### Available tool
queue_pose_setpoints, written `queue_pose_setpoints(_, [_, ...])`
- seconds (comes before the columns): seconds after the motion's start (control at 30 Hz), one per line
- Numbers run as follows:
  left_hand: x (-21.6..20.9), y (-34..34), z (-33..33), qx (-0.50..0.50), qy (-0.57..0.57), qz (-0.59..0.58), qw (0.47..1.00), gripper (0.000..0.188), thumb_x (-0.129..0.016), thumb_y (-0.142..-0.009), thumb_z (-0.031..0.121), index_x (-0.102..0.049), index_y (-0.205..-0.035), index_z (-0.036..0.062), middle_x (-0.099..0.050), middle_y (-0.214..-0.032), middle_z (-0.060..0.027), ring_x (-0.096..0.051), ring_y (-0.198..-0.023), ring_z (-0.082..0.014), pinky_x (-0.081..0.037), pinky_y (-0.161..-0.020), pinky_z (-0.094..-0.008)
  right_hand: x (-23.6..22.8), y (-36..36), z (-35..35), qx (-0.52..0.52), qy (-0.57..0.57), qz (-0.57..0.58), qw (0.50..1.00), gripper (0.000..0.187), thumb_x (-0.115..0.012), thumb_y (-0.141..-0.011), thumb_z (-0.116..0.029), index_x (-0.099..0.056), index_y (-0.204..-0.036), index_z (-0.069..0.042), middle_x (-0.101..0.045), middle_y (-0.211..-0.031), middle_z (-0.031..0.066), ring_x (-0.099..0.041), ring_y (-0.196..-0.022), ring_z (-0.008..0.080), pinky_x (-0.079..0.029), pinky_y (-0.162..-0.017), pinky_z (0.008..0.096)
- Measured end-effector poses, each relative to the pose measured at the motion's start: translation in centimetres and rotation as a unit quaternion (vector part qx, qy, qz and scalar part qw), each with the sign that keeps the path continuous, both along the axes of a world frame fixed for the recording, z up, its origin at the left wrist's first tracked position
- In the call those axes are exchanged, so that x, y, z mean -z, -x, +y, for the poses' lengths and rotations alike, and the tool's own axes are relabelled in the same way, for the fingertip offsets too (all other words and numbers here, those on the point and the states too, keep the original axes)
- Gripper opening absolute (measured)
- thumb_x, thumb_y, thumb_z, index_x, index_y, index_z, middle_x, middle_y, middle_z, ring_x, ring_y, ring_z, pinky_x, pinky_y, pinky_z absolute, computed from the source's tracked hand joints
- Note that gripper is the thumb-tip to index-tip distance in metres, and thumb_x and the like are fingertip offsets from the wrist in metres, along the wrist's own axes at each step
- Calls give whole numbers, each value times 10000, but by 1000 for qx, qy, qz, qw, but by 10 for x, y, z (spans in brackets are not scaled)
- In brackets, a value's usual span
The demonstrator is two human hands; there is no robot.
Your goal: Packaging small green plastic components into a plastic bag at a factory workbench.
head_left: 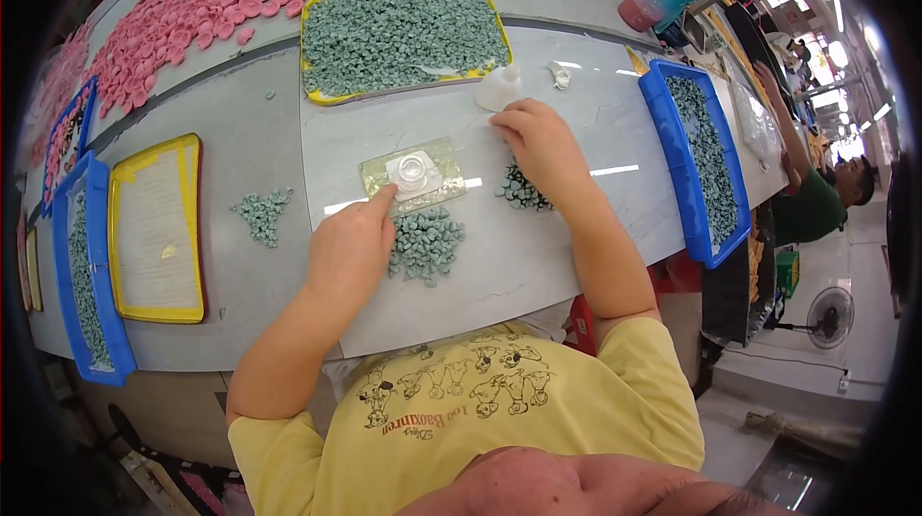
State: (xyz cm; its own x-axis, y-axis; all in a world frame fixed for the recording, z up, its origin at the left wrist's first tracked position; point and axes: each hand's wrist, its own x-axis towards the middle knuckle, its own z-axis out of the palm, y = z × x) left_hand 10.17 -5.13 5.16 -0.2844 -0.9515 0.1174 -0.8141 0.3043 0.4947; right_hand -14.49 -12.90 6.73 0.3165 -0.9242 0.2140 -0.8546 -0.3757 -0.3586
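My left hand (353, 245) reaches in with its index finger stretched out to the edge of a small clear round dish (413, 171). That dish sits on a white pad on a flat translucent yellow-green slab (448, 189). The other fingers of this hand are curled and partly hidden. My right hand (545, 146) has its thumb and fingers pinched together just below a white squeeze bottle (498, 90); what lies between the fingertips cannot be made out. Close to my left hand is a pile of small grey-green pieces (425, 246), and darker green pieces (521, 191) lie partly under my right hand.
A yellow-rimmed tray (309, 46) of green pieces lies ahead, with pink pieces (206, 17) beyond. Blue bins (663, 113) (108, 266) flank the table. A yellow tray (158, 228) and loose pieces (261, 216) are left, a crumpled white scrap (560, 75) right. Another person (816, 199) works far right.
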Motion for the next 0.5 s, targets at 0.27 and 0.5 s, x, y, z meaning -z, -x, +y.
queue_pose_setpoints(0.27, [-14,-9,-12,-123,-213,359,900,165,-548,-877,194,-548,-883,29,-499,-575,-12,-449,-472,-129,-344,-430,-262,12,2,-2,-7,-18,46,999,138,-575,-770,-46,-640,-886,-11,-595,-938,124,-559,-883,284,-455,-789,348])
queue_pose_setpoints(0.5, [-16,-6,-12,-101,-424,650,623,137,-501,-879,107,-540,-915,-19,-444,-665,16,-338,-541,-47,-272,-462,-181,3,-2,2,-17,-68,114,991,152,-577,-718,-25,-630,-860,-17,-593,-821,123,-559,-820,279,-459,-755,358])
